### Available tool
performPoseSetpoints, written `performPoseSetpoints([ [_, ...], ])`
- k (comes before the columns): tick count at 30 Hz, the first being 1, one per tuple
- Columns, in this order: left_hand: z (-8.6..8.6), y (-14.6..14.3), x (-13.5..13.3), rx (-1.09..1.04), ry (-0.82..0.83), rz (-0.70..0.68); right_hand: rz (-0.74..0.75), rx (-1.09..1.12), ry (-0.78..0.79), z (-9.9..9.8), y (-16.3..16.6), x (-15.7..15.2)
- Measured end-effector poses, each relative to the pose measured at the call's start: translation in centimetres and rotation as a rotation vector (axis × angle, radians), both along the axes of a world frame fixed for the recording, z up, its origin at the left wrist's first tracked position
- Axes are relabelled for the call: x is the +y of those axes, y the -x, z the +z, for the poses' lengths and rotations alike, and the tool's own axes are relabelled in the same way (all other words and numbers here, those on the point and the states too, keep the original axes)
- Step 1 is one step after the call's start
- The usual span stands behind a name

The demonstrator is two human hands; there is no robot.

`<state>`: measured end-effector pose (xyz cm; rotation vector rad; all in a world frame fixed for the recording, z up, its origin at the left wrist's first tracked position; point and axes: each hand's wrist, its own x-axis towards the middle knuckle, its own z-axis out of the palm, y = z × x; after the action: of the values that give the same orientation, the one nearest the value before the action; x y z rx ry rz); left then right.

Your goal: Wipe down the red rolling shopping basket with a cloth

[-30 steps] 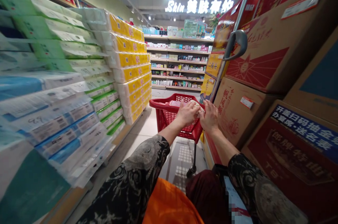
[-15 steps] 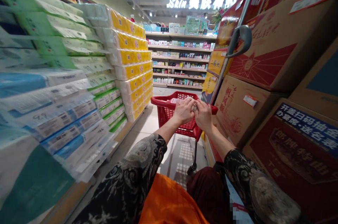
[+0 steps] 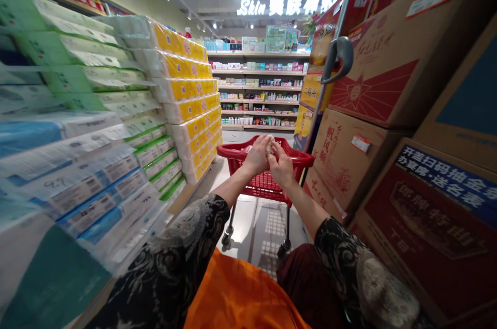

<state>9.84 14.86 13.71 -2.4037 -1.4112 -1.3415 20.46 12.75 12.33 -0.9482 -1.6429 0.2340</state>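
My left hand [image 3: 256, 157] and my right hand [image 3: 281, 167] meet above the near rim of a red shopping cart [image 3: 304, 160]. Between them shows a small pale, crumpled thing [image 3: 269, 147], and the fingers of both hands are closed on it. Its kind is too small to make out, and the fingers cover most of it. The cart has a red lattice basket on grey legs with wheels. Whether my wrists rest on its rim I cannot tell.
On the left stand stacked tissue packs in green [image 3: 58, 55], yellow [image 3: 194, 104] and blue-white [image 3: 104, 184] wrapping. Cardboard cartons [image 3: 382, 80] rise close on the right, beside a metal pole with a grey hook-shaped handle [image 3: 344, 60]. Shelves of small boxes and bottles [image 3: 260, 86] cross the far end.
Both hands have shifted slightly left, still together around the pale thing. The cart looks turned a little, and two of its wheels now show. The camera view has swung slightly.
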Motion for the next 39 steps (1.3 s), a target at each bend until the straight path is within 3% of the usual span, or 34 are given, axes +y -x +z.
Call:
performPoseSetpoints([
  [4, -2.0, -3.1, 0.0, 0.239, 0.006, 0.038, -0.341, -0.14, -0.041, -0.1, -3.6, 0.3],
  [7, -2.4, -5.2, 0.0, 0.349, -0.038, 0.012, -0.442, -0.253, -0.039, -0.6, -5.3, 0.8],
  [10, -1.7, -3.6, 0.0, 0.377, -0.023, 0.058, -0.443, -0.368, -0.038, -1.2, -5.8, 1.5],
  [15, -0.3, 4.1, 0.1, 0.277, 0.116, 0.354, -0.418, -0.391, -0.017, -1.9, -5.8, 2.3],
  [17, -0.2, 5.1, 0.1, 0.238, 0.153, 0.412, -0.415, -0.383, -0.004, -2.0, -5.5, 2.5],
  [19, -0.5, 3.8, 0.2, 0.233, 0.147, 0.358, -0.398, -0.379, -0.011, -2.2, -5.1, 2.7],
  [22, -1.2, -0.6, 0.5, 0.279, 0.089, 0.175, -0.367, -0.379, -0.067, -2.3, -4.6, 2.8],
  [25, -1.5, -3.4, 0.4, 0.325, 0.061, 0.111, -0.374, -0.387, -0.095, -2.5, -4.5, 2.9],
  [33, -1.2, 2.1, -0.3, 0.243, 0.181, 0.374, -0.363, -0.411, -0.078, -2.4, -4.5, 3.0],
  [39, -1.2, -1.5, -0.1, 0.282, 0.114, 0.264, -0.342, -0.432, -0.1, -2.2, -3.4, 2.6],
])
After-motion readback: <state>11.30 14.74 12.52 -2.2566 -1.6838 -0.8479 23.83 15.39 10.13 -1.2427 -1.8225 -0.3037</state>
